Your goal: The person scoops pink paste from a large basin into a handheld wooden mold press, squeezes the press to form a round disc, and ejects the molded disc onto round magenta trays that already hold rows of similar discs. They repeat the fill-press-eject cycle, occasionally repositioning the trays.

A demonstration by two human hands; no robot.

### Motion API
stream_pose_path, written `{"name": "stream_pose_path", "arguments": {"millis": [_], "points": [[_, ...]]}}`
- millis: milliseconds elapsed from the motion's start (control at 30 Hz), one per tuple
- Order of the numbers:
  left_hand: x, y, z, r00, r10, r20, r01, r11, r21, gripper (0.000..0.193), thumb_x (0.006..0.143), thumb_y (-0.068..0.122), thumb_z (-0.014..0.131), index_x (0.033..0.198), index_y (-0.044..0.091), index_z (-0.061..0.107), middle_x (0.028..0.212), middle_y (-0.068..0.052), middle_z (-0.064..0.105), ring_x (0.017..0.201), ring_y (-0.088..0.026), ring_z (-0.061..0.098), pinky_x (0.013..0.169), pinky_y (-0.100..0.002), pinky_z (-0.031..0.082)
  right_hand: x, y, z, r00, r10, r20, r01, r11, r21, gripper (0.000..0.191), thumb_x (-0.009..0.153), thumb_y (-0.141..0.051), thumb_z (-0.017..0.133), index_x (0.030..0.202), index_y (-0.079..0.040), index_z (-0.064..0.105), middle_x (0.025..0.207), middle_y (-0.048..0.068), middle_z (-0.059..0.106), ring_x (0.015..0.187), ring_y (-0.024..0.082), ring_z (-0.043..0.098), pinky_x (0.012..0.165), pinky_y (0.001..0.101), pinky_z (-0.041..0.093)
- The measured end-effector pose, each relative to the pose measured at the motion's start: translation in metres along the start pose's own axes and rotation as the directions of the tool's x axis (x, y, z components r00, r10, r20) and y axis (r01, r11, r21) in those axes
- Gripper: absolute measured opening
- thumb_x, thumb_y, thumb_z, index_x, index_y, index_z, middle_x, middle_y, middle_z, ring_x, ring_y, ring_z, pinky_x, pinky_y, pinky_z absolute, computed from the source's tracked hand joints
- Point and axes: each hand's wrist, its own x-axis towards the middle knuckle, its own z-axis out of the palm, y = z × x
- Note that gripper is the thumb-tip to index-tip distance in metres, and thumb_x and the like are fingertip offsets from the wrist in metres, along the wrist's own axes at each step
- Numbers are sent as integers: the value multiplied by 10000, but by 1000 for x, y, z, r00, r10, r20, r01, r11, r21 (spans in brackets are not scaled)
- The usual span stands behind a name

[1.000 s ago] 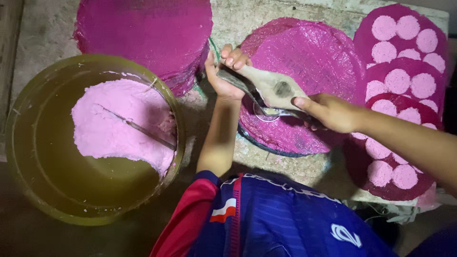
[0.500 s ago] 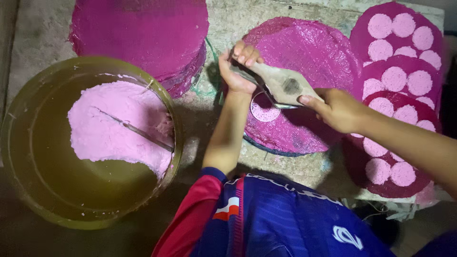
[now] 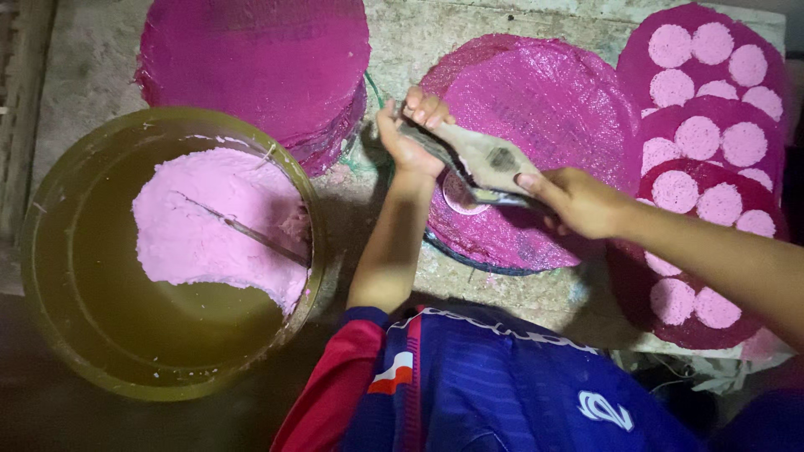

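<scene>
Head: two hands (image 3: 494, 172), one scraper (image 3: 490, 159), one bucket (image 3: 59, 276).

The pale disc (image 3: 459, 194) at frame centre is largely covered by the flat scraper (image 3: 490, 159), whose left end is enclosed by the left hand (image 3: 412, 134). The stacked trays (image 3: 712, 159) are cut off at the right edge. The stick (image 3: 251, 234) in the bucket (image 3: 75, 335) is partly buried in pink batter (image 3: 201, 226).

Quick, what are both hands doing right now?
Left hand: closed around the handle end of the flat scoop.
Right hand: fingers pressing on the scoop's other end, over the pink round mat.
</scene>
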Motion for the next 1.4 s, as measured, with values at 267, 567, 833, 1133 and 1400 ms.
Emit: {"name": "stream_pose_path", "arguments": {"millis": [267, 567, 833, 1133, 1400], "points": [[18, 1, 5, 995, -30, 92, 33, 999, -38, 359, 958, 506, 427, 819, 177, 459, 682, 48, 412, 659, -138, 424, 746, -365, 432, 5, 8, 1, 991, -99, -89, 97, 995, -30, 680, 1029, -570, 367, 968, 33, 674, 635, 101, 629, 545, 217, 636, 565, 412, 539], [16, 16, 16, 977, -27, 211, 5, 994, 107, 418, 988, 548, 422, 903, 147, 506, 807, -4, 483, 787, -178, 483, 813, -387, 450, 23, 31, 20, 854, -428, -295, 426, 902, -74, 544, 1036, -459, 459, 1271, -15, 669, 808, 154, 690, 723, 196, 662, 692, 378, 507], [-53, 15, -20, 972, -236, -19, -12, -128, 992, 778, 832, 314, 822, 1459, 34, 457, 1432, -196, 530, 1390, -366, 472, 1194, -458, 379, -8, 100, 60, 746, -458, -483, 663, 577, 476, 725, 994, -656, 591, 1197, 40, 612, 961, 66, 630, 829, 133, 598, 720, 305, 503], [-101, -16, -27, 954, -291, 73, -238, -587, 773, 1103, 636, 300, 917, 1560, 107, 348, 1482, -138, 481, 1358, -351, 427, 1129, -514, 326, -52, 134, 76, 572, -288, -768, 788, 455, 416, 956, 949, -821, 486, 1299, 68, 535, 1001, 102, 579, 756, 165, 547, 641, 314, 441], [-103, -18, -23, 956, -278, 94, -253, -621, 742, 1089, 655, 347, 915, 1549, 113, 340, 1490, -147, 473, 1360, -355, 419, 1127, -521, 325, -64, 159, 85, 579, -224, -784, 764, 485, 426, 926, 990, -794, 452, 1284, 81, 530, 937, 131, 594, 746, 186, 549, 669, 330, 436]]}}
